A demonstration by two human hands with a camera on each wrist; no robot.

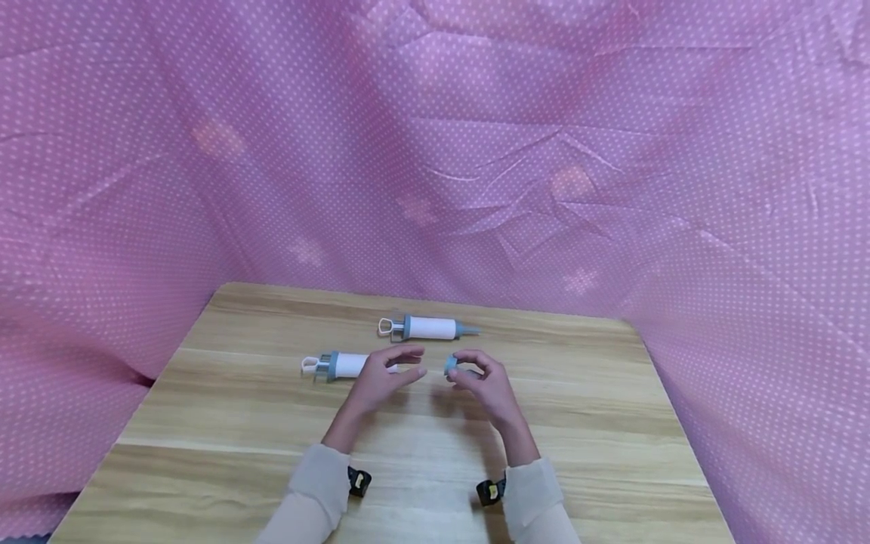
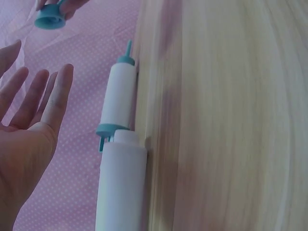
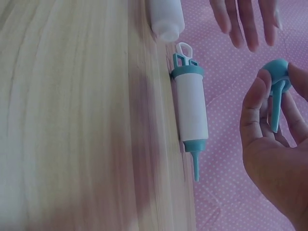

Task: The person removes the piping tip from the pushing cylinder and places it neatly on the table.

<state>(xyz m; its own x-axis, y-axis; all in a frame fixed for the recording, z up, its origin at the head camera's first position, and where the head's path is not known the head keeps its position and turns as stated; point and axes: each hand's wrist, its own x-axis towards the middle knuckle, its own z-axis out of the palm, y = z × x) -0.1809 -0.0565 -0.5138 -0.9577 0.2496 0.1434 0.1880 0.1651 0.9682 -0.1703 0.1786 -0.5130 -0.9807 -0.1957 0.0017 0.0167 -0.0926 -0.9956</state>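
Left hand (image 1: 382,375), fingers loosely extended | right hand (image 1: 491,384) pinching teal plastic nozzle cap (image 3: 277,72) | just beyond left hand, white cylindrical plastic syringe (image 1: 349,366), contents hidden from me | beyond both hands, white teal-nozzled syringe (image 1: 431,328), likewise opaque

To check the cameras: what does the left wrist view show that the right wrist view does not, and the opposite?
Only left wrist: the palm of the left hand and the hollow inside of the teal cap.
Only right wrist: the looped handle of the far syringe and most of the right hand.
Both: the cap, table, pink cloth, and parts of both hands, far syringe and near barrel.
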